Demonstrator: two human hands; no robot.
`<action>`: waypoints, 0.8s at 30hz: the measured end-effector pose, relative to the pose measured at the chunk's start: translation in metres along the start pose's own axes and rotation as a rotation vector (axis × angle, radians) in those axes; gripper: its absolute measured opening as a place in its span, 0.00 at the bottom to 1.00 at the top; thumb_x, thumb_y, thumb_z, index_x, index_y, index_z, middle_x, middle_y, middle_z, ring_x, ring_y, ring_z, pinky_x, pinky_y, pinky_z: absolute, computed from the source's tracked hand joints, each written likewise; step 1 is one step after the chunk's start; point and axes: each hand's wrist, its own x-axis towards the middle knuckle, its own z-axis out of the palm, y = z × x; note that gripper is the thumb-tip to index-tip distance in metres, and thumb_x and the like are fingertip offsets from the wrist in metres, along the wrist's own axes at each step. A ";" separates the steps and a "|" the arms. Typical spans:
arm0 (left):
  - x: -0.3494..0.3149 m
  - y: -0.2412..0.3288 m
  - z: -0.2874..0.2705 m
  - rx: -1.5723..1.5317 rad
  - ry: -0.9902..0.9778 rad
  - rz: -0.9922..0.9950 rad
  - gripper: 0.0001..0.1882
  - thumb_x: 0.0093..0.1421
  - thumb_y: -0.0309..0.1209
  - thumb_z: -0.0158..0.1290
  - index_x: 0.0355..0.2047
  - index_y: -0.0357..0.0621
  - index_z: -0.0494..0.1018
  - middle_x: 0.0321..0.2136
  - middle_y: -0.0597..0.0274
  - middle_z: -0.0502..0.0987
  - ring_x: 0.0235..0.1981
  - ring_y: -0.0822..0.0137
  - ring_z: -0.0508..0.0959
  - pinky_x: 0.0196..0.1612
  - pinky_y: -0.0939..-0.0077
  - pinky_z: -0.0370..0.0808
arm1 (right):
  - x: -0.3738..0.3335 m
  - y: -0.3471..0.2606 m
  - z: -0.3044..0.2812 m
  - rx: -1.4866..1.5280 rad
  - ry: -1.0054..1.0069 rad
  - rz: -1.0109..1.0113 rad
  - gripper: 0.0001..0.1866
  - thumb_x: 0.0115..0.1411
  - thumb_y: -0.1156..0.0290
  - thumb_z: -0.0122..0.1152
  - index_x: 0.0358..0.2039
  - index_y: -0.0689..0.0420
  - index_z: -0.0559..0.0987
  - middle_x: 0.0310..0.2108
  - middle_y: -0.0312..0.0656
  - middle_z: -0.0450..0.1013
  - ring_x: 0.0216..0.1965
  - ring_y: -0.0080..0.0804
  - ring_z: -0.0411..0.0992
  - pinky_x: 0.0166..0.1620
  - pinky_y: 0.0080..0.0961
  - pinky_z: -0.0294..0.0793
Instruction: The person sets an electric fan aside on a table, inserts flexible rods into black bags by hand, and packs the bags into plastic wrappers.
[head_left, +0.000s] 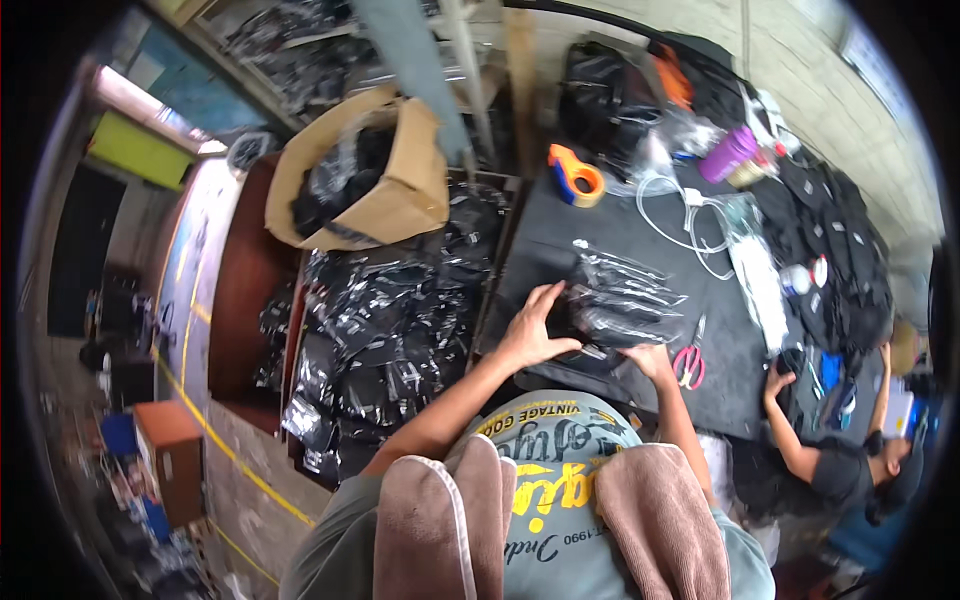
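A stack of black items in clear plastic packets (625,300) lies on the dark table in front of me. My left hand (532,335) is at the stack's left side, thumb and fingers spread apart around its corner. At the near right edge of the stack is my right hand (648,358), its fingers partly hidden beneath the packets and gripping that edge. Pink-handled scissors (690,366) lie just right of my right hand.
Beyond the stack stands an orange tape dispenser (577,180), with a white cable (690,240) and a purple bottle (728,155) to its right. Left are many black packets (390,340) and a cardboard box (400,190). At far right, a co-worker's hand (778,382) handles something black.
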 end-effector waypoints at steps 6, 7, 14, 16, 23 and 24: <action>-0.136 -0.062 -0.049 0.009 0.202 -0.298 0.12 0.65 0.33 0.60 0.43 0.37 0.79 0.36 0.48 0.83 0.38 0.49 0.84 0.43 0.62 0.79 | -0.011 -0.003 0.047 0.588 0.040 0.342 0.34 0.57 0.57 0.69 0.58 0.65 0.72 0.51 0.49 0.77 0.47 0.42 0.78 0.55 0.39 0.79; -0.157 -0.064 -0.058 -0.027 0.160 -0.415 0.11 0.65 0.33 0.60 0.42 0.39 0.79 0.36 0.47 0.83 0.39 0.47 0.83 0.43 0.60 0.79 | -0.007 0.014 0.060 0.624 0.128 0.355 0.35 0.57 0.53 0.68 0.57 0.64 0.73 0.50 0.48 0.78 0.47 0.42 0.79 0.55 0.41 0.79; -0.275 -0.074 -0.085 -0.034 0.249 -0.673 0.10 0.65 0.34 0.60 0.43 0.44 0.80 0.37 0.46 0.82 0.40 0.44 0.83 0.42 0.58 0.78 | 0.050 -0.043 0.164 0.413 -0.253 0.200 0.44 0.51 0.61 0.71 0.66 0.65 0.65 0.58 0.51 0.72 0.58 0.42 0.72 0.63 0.39 0.72; -0.289 -0.073 -0.085 -0.058 0.311 -0.717 0.10 0.65 0.35 0.60 0.43 0.44 0.80 0.37 0.45 0.82 0.41 0.44 0.82 0.42 0.58 0.78 | 0.048 -0.124 0.229 0.438 -0.442 0.170 0.45 0.52 0.59 0.71 0.66 0.66 0.65 0.58 0.52 0.72 0.59 0.42 0.72 0.62 0.38 0.72; -0.253 -0.077 -0.082 -0.081 0.237 -0.506 0.14 0.64 0.37 0.60 0.44 0.40 0.82 0.41 0.46 0.83 0.44 0.45 0.83 0.46 0.61 0.79 | 0.043 -0.325 0.413 0.695 -1.343 -0.021 0.50 0.66 0.46 0.64 0.76 0.60 0.50 0.75 0.52 0.53 0.70 0.53 0.63 0.64 0.48 0.75; -0.254 -0.081 -0.082 -0.090 0.209 -0.562 0.14 0.64 0.37 0.60 0.45 0.41 0.82 0.41 0.45 0.84 0.43 0.46 0.84 0.47 0.61 0.79 | 0.032 -0.344 0.427 0.576 -1.347 -0.120 0.51 0.67 0.47 0.63 0.77 0.59 0.46 0.77 0.50 0.49 0.72 0.51 0.60 0.66 0.50 0.72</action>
